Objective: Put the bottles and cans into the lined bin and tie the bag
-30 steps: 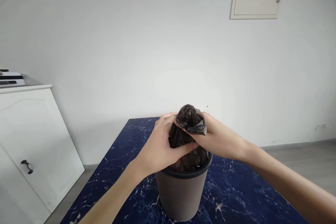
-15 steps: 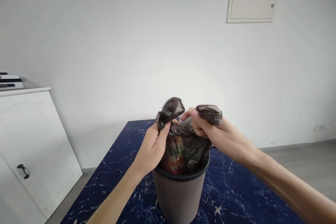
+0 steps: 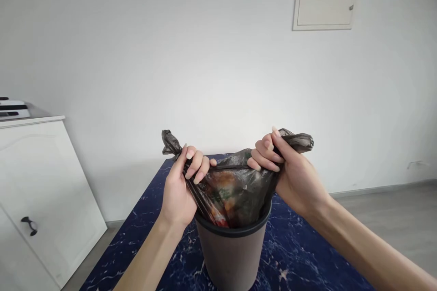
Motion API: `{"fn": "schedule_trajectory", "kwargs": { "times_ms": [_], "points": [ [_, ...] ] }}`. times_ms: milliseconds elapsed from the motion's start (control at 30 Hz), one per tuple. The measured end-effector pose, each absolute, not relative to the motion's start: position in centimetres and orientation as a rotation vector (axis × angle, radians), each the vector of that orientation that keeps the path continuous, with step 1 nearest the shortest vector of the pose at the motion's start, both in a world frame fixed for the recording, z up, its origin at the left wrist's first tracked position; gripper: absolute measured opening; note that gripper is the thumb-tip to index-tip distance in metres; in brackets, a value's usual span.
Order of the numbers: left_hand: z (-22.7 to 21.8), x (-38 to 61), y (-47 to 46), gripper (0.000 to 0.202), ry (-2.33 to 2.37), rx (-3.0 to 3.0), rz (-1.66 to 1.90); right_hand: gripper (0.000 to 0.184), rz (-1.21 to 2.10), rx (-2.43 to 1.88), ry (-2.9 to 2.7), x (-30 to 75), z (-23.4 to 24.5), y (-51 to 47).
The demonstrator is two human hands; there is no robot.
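Note:
A thin black garbage bag (image 3: pixel 239 191) bulges up out of a grey-brown trash can (image 3: pixel 234 254) with a dark rim. Reddish, green and pale contents show through the plastic; what they are I cannot make out. My left hand (image 3: pixel 186 177) is closed around one gathered corner of the bag, whose twisted end sticks out above the thumb. On the other side my right hand (image 3: pixel 276 159) grips the opposite corner, its loose end pointing right. Between the two hands the bag's upper edge is pulled taut, above the can's rim.
The can stands on a dark blue marble-patterned table (image 3: pixel 303 245). A white cabinet (image 3: pixel 44 182) with a black handle is at the left, with a white-and-black object (image 3: pixel 13 109) on top. A wall panel (image 3: pixel 324 8) is at the upper right.
My hands have moved apart, the left one leftward and the right one turned with its fingers toward me. The bag's top edge, bunched between them before, is now stretched tight.

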State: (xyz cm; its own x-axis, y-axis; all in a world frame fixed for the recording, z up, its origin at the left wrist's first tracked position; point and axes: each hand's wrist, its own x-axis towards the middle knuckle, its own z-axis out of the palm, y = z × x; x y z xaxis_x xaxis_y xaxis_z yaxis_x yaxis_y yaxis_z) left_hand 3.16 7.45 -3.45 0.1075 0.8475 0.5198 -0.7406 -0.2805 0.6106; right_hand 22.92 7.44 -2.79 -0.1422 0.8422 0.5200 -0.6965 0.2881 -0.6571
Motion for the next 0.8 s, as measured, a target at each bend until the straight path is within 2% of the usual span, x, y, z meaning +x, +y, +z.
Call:
{"fn": "schedule_trajectory", "kwargs": {
  "times_ms": [133,267,633,800],
  "points": [
    [-3.8,3.6,7.2,0.041,0.307,1.371,1.432,0.039,1.337,-0.355,-1.133,21.7,-2.6,7.4],
    [-4.2,3.8,6.9,0.044,0.521,1.634,1.251,0.025,1.411,-0.51,-1.212,20.9,-2.8,7.7],
    [-3.8,3.5,5.5,0.046,0.782,1.962,0.879,0.05,1.197,-0.66,-1.725,22.3,-3.2,8.4],
    [-3.4,3.6,4.9,0.044,0.851,2.11,0.773,0.049,1.164,-0.732,-1.699,22.2,-3.5,8.5]
  ]
}}
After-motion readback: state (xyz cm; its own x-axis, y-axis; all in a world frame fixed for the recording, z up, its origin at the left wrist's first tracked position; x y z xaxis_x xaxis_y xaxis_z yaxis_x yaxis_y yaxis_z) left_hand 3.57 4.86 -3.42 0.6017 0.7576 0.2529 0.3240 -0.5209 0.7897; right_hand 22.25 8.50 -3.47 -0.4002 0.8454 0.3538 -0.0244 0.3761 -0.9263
